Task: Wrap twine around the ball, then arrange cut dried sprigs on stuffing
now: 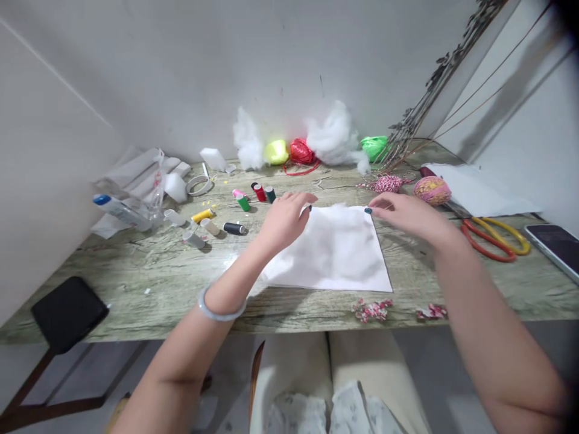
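Head: half-open grips (284, 220) (407, 214) touch cloth (332, 250).

Thread spools (259, 192) lie scattered on the table's (149, 277) left half, near a tape roll (198, 185), a bottle (120, 210) and plastic bags (145, 172), with a black pouch (69, 312) at the front left edge. Along the wall sit tufts of stuffing (335, 140) between yellow (275, 152), red (301, 150) and green (374, 146) raffia balls, and twigs (429, 90) lean in the corner. To the right are twine (388, 182), a yarn ball (432, 190), scissors (493, 236) and a phone (558, 244), and floral scraps (371, 309) lie at the front edge.
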